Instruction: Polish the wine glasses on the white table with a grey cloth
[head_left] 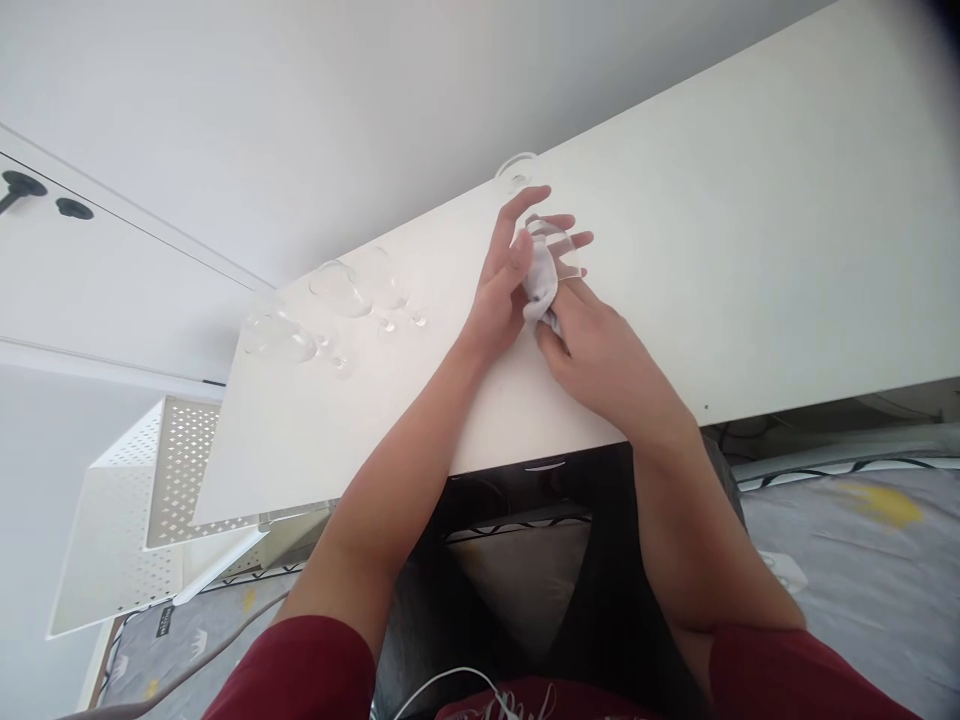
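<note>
My left hand (501, 285) curls round a small clear glass (559, 248) just above the white desk (750, 250), its fingers spread along the glass's far side. My right hand (600, 362) is closed on a white cloth (540, 292), which it presses into or against the glass. Both hands meet over the middle of the desk. The cloth and my fingers hide much of the glass.
Three clear stemmed glasses (341, 290) stand in a group on the desk's left part, and another clear glass (517, 170) is at the far edge. A white perforated panel (150, 500) is at lower left. A grey bed cover (862, 540) lies to the right.
</note>
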